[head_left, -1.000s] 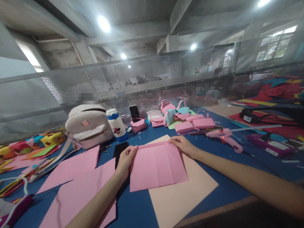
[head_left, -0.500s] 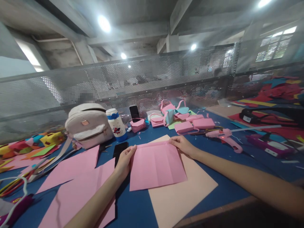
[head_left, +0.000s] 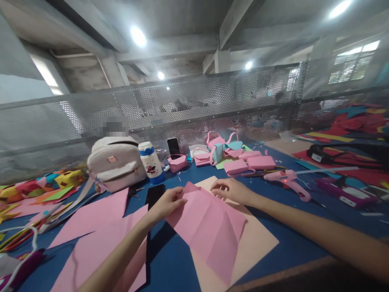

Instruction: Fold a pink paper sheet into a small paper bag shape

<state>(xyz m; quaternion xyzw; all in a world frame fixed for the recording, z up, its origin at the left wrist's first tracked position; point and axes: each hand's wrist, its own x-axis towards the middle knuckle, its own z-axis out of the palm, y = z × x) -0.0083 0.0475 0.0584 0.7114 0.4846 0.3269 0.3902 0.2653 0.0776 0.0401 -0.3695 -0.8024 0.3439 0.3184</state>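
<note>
A creased sheet of pink paper (head_left: pixel 209 227) lies at a slant over a larger peach sheet (head_left: pixel 258 239). My left hand (head_left: pixel 170 202) pinches the pink paper at its upper left edge, thumb on top. Just above the paper's upper edge, my right hand (head_left: pixel 234 191) has loosely curled fingers that are apart, with nothing visible between them. Faint parallel fold lines run across the pink paper, and its right corner is raised a little. A black phone (head_left: pixel 154 194) lies beside my left hand.
More pink sheets (head_left: pixel 91 219) lie on the left. Behind stand a white backpack (head_left: pixel 118 162), a bottle (head_left: pixel 151 164) and small pink paper bags (head_left: pixel 178 163). A pink glue gun (head_left: pixel 288 180) and a purple power strip (head_left: pixel 346 192) are at right. A perforated metal screen (head_left: pixel 194 101) closes off the back.
The pink paper has turned so its lower end points down and right. My right hand has let go of its top corner; my left hand has shifted slightly right along with the paper.
</note>
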